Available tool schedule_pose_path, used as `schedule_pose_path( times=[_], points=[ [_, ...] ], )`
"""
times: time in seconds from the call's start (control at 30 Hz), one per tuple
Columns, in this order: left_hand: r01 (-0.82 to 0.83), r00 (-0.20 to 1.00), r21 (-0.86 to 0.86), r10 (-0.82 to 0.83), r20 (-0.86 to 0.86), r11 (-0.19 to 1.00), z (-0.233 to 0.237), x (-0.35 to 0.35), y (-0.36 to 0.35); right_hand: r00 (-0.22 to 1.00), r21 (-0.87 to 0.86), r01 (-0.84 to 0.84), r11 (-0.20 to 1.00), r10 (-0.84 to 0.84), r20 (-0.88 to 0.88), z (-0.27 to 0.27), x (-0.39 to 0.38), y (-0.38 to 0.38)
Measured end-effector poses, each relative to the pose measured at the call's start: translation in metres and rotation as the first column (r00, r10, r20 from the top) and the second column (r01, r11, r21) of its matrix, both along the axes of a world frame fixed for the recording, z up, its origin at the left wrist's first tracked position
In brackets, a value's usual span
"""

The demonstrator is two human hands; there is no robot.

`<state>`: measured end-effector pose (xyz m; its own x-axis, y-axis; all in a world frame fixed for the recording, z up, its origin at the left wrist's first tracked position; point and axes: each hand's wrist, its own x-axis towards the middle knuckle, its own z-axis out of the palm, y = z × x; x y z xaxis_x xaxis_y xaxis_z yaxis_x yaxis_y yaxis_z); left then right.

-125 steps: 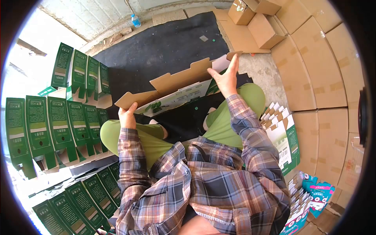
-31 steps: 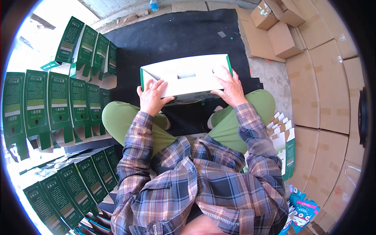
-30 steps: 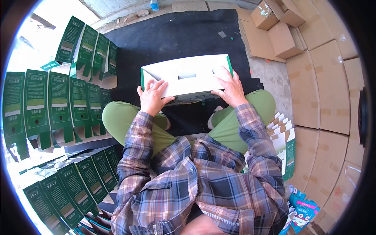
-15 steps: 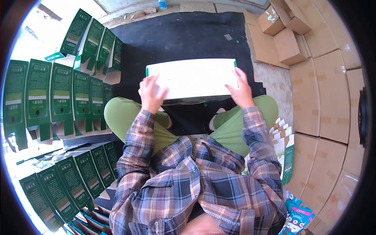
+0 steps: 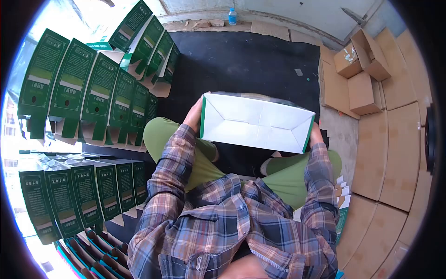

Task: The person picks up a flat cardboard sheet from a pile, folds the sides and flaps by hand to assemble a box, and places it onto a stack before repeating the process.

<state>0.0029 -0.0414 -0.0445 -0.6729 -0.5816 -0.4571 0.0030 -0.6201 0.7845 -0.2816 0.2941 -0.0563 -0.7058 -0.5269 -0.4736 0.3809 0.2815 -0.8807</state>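
Black mat on the floor, with a white box held above its near part.
The left hand grasps the box's left end, the right hand its right end, fingers mostly hidden. Green cartons line the mat's left side, brown boxes its right; a blue bottle stands beyond its far edge.

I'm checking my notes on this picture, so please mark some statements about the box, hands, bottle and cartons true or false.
1. The left hand is at one end of the white-faced box. True.
2. The right hand rests on a knee. False: the right hand is at the box's other end.
3. The bottle stands on the black mat. False: the bottle is beyond the black mat.
4. Brown cartons are stacked on the right. True.
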Motion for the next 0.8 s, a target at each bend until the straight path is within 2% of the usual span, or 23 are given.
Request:
schedule_pose_path(
  times=[0.03,0.07,0.1,0.17,0.2,0.23,0.3,0.33,0.37,0.4,0.47,0.57,0.63,0.67,0.73,0.77,0.8],
  points=[
    [-0.05,0.983,-0.109,0.03,-0.183,0.993,0.008,-0.002,0.001,0.998,-0.134,0.059,0.989,-0.06,-0.004,0.012,0.005,-0.003],
    [-0.098,0.984,-0.18,0.068,-0.167,0.979,0.018,0.004,0.0,0.993,-0.202,0.09,0.975,-0.072,0.097,0.027,0.004,-0.004],
    [-0.133,0.971,-0.124,0.104,-0.214,0.983,0.035,0.007,0.006,0.994,-0.357,0.11,0.928,-0.099,0.049,0.041,0.011,-0.006],
    [-0.111,0.928,-0.023,0.096,-0.359,0.994,0.02,0.011,-0.004,0.992,-0.333,0.111,0.936,-0.125,-0.021,0.029,-0.002,0.002],
    [-0.148,0.952,-0.07,0.122,-0.281,0.987,0.007,0.014,-0.011,0.978,-0.306,0.197,0.931,-0.21,-0.009,0.03,0.0,0.001],
    [-0.161,0.975,-0.03,0.154,-0.157,0.987,0.016,0.012,-0.007,0.978,-0.208,0.199,0.958,-0.207,-0.016,0.037,0.003,0.0],
    [-0.132,0.991,-0.108,0.132,-0.006,0.985,0.033,0.005,0.012,0.985,-0.158,0.168,0.973,-0.17,-0.001,0.044,0.012,-0.005],
    [-0.05,0.994,-0.131,0.063,0.091,0.99,0.014,0.006,0.006,0.992,-0.117,0.13,0.985,-0.128,0.025,0.04,0.012,-0.004],
    [-0.085,0.993,-0.052,0.089,0.076,0.995,0.007,0.008,0.006,0.993,-0.025,0.117,0.993,-0.116,0.017,0.038,0.014,-0.005],
    [0.044,0.998,-0.279,-0.029,0.057,0.959,-0.014,0.017,0.003,0.998,0.007,0.061,0.998,-0.061,0.003,0.029,0.013,-0.003],
    [0.162,0.987,-0.483,-0.146,0.07,0.86,-0.032,0.026,0.004,1.0,0.05,0.001,0.999,-0.001,0.0,0.012,0.016,0.002],
    [0.173,0.985,-0.385,-0.155,0.077,0.907,-0.03,0.022,0.0,0.998,0.073,-0.055,0.996,0.055,0.013,-0.004,0.014,0.002],
    [0.121,0.983,-0.155,-0.097,0.154,0.981,-0.023,0.016,0.003,0.986,0.114,-0.151,0.982,0.142,0.083,-0.012,0.011,0.003],
    [0.111,0.983,-0.151,-0.087,0.159,0.982,-0.019,0.014,0.005,0.984,0.116,-0.162,0.98,0.152,0.089,-0.01,0.013,0.002],
    [0.002,0.955,-0.046,0.012,0.297,0.999,-0.006,0.007,0.009,0.987,0.267,-0.158,0.951,0.153,0.041,0.018,0.024,-0.006],
    [0.002,0.953,-0.043,0.011,0.302,0.999,-0.014,0.008,0.004,0.987,0.27,-0.159,0.95,0.153,0.046,0.019,0.024,-0.007],
    [0.048,0.97,-0.182,-0.002,0.244,0.982,-0.015,0.008,0.003,0.981,0.341,-0.187,0.921,0.194,0.013,0.018,0.023,-0.008]
  ],
)
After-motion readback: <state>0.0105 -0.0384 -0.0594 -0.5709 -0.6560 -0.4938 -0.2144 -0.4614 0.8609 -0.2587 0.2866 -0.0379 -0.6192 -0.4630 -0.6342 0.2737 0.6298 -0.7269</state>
